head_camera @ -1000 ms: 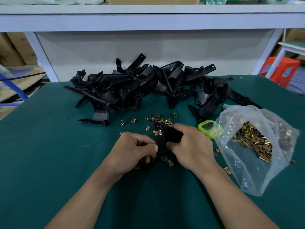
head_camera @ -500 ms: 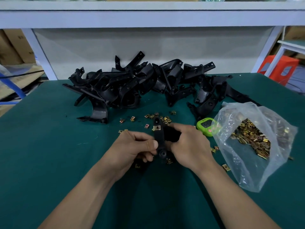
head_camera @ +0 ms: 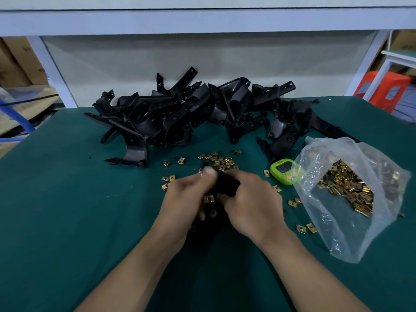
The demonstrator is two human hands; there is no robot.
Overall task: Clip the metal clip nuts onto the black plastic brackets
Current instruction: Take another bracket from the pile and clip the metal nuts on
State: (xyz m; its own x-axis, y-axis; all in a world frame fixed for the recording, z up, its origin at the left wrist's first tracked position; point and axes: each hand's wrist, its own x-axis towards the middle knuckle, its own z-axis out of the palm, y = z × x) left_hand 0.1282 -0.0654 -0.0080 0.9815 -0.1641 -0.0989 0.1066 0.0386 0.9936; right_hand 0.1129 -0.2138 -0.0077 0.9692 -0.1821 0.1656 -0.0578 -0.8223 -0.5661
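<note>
Since before, the left hand (head_camera: 184,199) has slid its thumb to the top of the black bracket (head_camera: 226,184), centre frame; it and the right hand (head_camera: 254,206) both grip it, a clip nut (head_camera: 209,198) showing between them.

One wide-angle view looks from the person's head, forward and down over the green bench (head_camera: 67,199). The left hand (head_camera: 186,199) and right hand (head_camera: 252,203) sit close, mid-frame. The white shelf (head_camera: 202,21) lies beyond the far edge.

Factory assembly workshop. Green-covered bench (head_camera: 67,199) heaped with black plastic brackets (head_camera: 171,118), bagged clip nuts (head_camera: 346,188). Cardboard boxes (head_camera: 15,61) stacked behind.
</note>
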